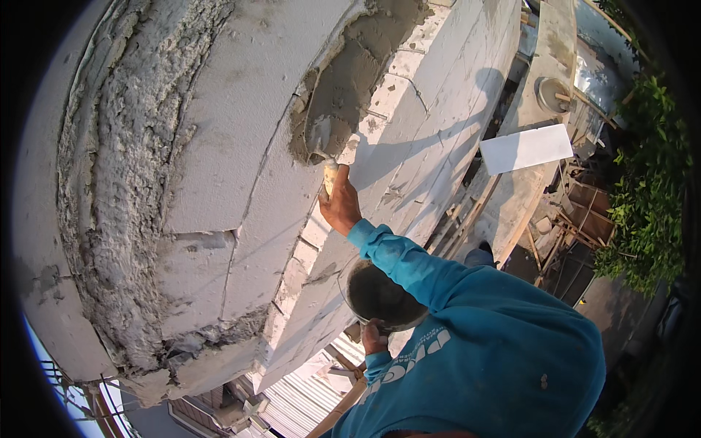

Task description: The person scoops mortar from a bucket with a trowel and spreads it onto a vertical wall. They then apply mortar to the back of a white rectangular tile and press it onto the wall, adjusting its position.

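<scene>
In my right hand (341,204) is the pale handle of a trowel (331,177), fingers wrapped round it. Its blade rests against a patch of wet grey mortar (336,95) on the light block wall (212,168), and mortar partly covers the metal. My left hand (374,338) grips the rim of a round bowl (380,296) held close to my chest, below the right forearm. Dark grey material lies inside the bowl; the forearm and sleeve hide part of it.
Rough, crumbly mortar (135,182) runs down the wall at the left. On the right, a plank walkway (544,55) carries a white board (527,148) and a round pan (553,95). Broken wood (584,219) and leafy branches (646,197) lie beyond. Corrugated roofing (303,398) shows below.
</scene>
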{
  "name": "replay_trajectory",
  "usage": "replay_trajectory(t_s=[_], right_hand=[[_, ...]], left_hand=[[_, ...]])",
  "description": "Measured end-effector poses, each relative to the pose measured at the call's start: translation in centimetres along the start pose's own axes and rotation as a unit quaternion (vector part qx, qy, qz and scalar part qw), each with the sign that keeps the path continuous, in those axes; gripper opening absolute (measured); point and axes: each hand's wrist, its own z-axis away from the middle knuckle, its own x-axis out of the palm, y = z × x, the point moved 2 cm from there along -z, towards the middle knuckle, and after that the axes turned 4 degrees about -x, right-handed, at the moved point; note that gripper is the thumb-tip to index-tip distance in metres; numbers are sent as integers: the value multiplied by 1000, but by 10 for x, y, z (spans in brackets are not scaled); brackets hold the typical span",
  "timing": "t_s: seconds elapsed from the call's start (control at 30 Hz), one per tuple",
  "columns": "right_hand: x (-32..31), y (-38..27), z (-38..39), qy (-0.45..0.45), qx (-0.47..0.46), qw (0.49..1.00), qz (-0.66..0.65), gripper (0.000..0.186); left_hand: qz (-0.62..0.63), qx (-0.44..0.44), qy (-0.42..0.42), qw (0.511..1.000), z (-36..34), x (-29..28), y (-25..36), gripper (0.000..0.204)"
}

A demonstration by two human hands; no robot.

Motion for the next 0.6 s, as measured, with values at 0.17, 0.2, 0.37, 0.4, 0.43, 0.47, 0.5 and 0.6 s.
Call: replay_trajectory(t_s=[0.17, 0.2, 0.37, 0.4, 0.43, 0.47, 0.5, 0.6], right_hand=[[-14, 10, 29, -27, 21, 999, -39, 49], [-15, 17, 20, 16, -4, 999, -32, 46], [-46, 35, -71, 11, 72, 992, -99, 55], [-52, 41, -80, 17, 31, 997, -66, 54], [-47, 41, -75, 14, 0, 999, -42, 52], [-41, 40, -69, 11, -30, 999, -18, 49], [-34, 39, -52, 9, -53, 999, 3, 46], [-34, 50, -9, -20, -31, 999, 40, 44]], left_hand=[[-77, 85, 1, 993, -9, -5, -14, 28], [-42, 54, 7, 998, -12, 2, -7, 26], [6, -90, 39, 995, -4, 0, -6, 21], [-74, -69, 18, 995, -3, 1, 0, 21], [-15, -52, 28, 998, -3, -5, -11, 20], [44, -35, 37, 998, -3, -6, -22, 19], [113, -54, 46, 991, -1, -11, -33, 20], [324, -191, 51, 925, 26, 19, 42, 25]])
